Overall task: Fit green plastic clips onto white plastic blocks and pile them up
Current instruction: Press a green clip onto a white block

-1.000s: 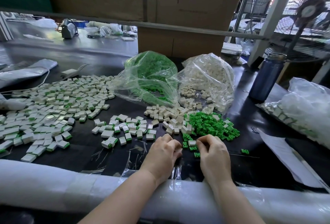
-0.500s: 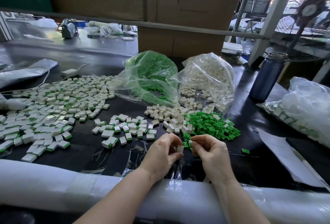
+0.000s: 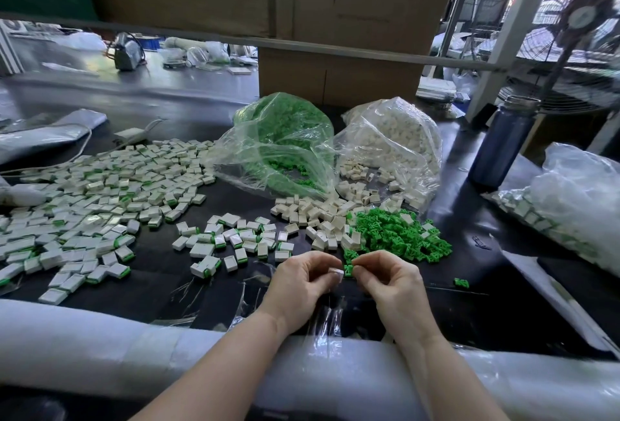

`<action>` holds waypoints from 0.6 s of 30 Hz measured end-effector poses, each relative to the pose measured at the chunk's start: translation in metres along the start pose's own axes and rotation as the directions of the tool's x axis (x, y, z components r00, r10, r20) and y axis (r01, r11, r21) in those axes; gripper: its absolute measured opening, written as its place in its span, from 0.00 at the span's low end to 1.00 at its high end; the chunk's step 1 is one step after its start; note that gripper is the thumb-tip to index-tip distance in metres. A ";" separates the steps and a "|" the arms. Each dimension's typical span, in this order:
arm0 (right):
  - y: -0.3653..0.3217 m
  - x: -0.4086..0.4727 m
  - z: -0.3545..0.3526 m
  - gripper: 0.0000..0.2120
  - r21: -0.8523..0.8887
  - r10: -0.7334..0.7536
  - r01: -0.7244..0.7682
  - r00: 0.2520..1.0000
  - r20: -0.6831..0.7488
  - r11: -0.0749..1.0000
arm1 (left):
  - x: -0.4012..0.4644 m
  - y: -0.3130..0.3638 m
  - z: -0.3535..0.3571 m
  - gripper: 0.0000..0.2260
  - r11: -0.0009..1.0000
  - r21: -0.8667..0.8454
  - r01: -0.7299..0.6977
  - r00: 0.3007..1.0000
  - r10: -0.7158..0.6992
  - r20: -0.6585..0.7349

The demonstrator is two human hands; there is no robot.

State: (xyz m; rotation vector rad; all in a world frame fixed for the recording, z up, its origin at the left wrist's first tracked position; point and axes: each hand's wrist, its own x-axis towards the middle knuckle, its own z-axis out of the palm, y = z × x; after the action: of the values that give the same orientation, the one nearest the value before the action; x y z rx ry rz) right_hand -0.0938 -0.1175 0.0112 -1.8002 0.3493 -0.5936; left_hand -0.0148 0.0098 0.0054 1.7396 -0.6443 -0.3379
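No legible text anywhere (faint print on cardboard box (image 3: 362, 17) too blurred to read).

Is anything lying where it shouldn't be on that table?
One green clip lies alone on the dark table, right of the right hand and apart from the loose green clip pile. It looks like a stray. Everything else sits in heaps or bags.

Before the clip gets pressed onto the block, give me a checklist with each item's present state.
1. Left hand pinches white block: ok.
2. Right hand pinches green clip: ok.
3. Clip and block brought together: ok, they nearly touch.
4. Clip's orientation to the block: cannot tell, too small.
5. Loose green clips near the hands: ok.
6. Finished pile near the hands: ok.
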 end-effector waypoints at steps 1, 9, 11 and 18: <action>-0.001 0.000 0.000 0.09 0.020 0.008 -0.008 1.000 0.009 1.000 | 0.000 0.000 0.000 0.06 1.000 -0.005 -0.005 1.000 0.005 0.006; -0.004 -0.002 0.001 0.05 0.031 0.057 -0.059 0.997 0.051 0.998 | 0.001 -0.001 -0.002 0.05 0.992 -0.123 0.008 0.999 -0.002 0.052; -0.004 -0.002 0.001 0.06 0.035 0.064 -0.066 0.997 0.045 0.997 | 0.001 -0.002 -0.002 0.04 0.993 -0.116 0.012 0.999 -0.006 0.052; -0.002 -0.003 0.000 0.06 0.022 0.072 -0.072 0.997 0.026 0.997 | 0.001 -0.004 -0.003 0.02 0.998 -0.069 0.002 0.996 0.004 0.088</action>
State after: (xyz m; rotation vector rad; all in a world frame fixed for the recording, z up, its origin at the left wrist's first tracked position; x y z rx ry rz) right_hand -0.0962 -0.1159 0.0126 -1.7640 0.3868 -0.5217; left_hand -0.0113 0.0116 0.0024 1.6654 -0.6892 -0.4334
